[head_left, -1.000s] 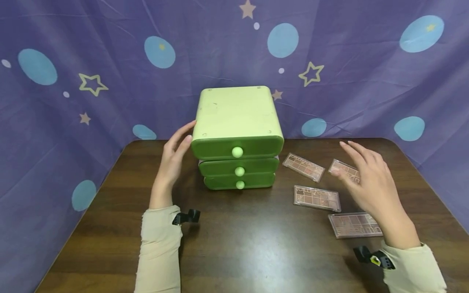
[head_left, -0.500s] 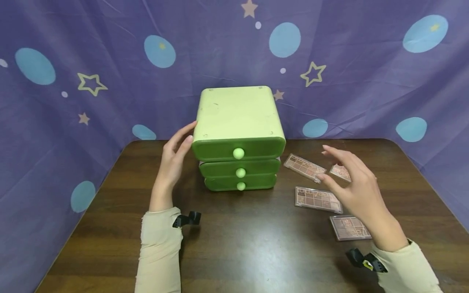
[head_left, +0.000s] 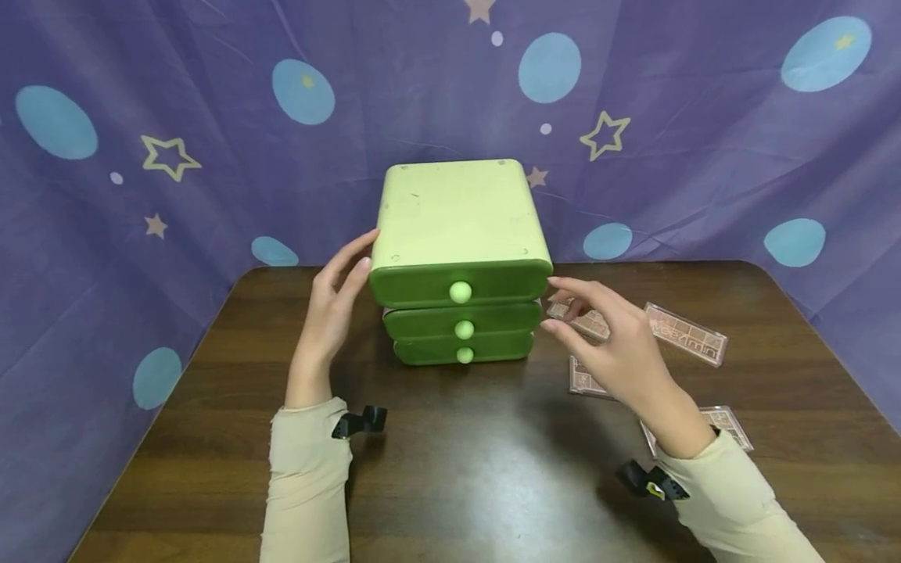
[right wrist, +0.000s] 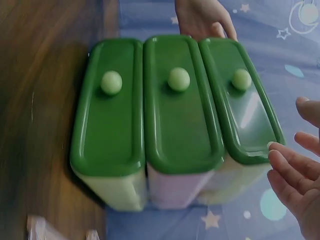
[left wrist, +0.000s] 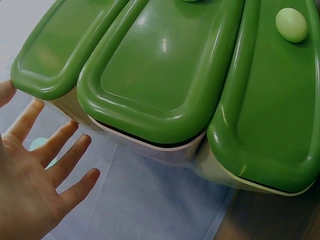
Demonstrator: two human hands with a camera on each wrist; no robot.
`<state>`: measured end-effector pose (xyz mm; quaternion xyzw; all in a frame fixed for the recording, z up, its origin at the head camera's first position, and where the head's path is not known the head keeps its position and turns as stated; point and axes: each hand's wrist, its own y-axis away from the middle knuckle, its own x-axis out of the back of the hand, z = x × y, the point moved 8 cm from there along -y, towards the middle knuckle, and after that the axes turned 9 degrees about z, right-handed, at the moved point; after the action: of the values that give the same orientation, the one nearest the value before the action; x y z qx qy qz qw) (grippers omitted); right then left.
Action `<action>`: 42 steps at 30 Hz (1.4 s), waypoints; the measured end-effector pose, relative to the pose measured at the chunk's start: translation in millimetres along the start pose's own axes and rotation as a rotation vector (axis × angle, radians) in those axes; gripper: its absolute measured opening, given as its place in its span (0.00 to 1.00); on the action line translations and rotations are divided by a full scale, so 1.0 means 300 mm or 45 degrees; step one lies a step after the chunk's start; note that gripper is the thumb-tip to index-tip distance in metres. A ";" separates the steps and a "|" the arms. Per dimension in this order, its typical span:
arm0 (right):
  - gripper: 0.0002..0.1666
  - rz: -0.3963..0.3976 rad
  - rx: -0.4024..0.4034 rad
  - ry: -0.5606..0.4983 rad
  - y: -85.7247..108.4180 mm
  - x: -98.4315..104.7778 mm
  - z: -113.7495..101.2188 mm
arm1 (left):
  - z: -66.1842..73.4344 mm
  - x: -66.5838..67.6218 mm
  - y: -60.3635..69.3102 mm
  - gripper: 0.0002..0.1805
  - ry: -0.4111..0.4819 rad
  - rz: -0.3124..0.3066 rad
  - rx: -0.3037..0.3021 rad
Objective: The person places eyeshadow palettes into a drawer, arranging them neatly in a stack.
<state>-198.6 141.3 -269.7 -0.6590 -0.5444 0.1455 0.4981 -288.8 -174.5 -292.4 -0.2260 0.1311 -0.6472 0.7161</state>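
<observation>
A small chest of drawers (head_left: 457, 211) with a pale green top stands near the back of the table, its three dark green drawer fronts closed and each bearing a round knob (head_left: 461, 292). My left hand (head_left: 329, 305) rests its fingertips against the chest's left side at the top. In the left wrist view that hand (left wrist: 30, 185) has its fingers spread. My right hand (head_left: 619, 352) is at the chest's right side, fingers loosely bent and holding nothing. Its fingertips are at the top drawer's edge in the right wrist view; whether they touch is hard to tell.
Several clear eyeshadow palettes lie to the right of the chest: one farther right (head_left: 686, 335), one nearer the front (head_left: 728, 428), and others partly behind my right hand, such as a palette (head_left: 586, 379). A purple patterned curtain (head_left: 450, 94) hangs behind the table.
My right hand has moved left from above the palettes to the chest's right side. The left hand stays on the chest's left side. The head view has tilted slightly.
</observation>
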 end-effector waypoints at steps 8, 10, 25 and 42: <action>0.29 0.009 -0.045 -0.120 -0.026 -0.101 -0.030 | 0.003 0.002 -0.001 0.23 0.024 0.026 0.010; 0.28 -0.007 -0.068 -0.135 -0.028 -0.129 -0.037 | 0.002 0.001 -0.001 0.22 0.037 0.032 0.006; 0.19 -0.013 -0.311 -0.246 -0.036 -0.283 -0.018 | 0.002 0.000 -0.001 0.22 0.014 0.041 0.013; 0.17 0.050 -0.357 -0.306 -0.040 -0.317 -0.007 | 0.000 -0.001 0.002 0.22 0.012 0.063 0.013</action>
<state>-238.5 57.1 -292.2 -0.7104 -0.6020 0.1554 0.3298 -288.4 -174.3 -292.8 -0.2160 0.1366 -0.6310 0.7325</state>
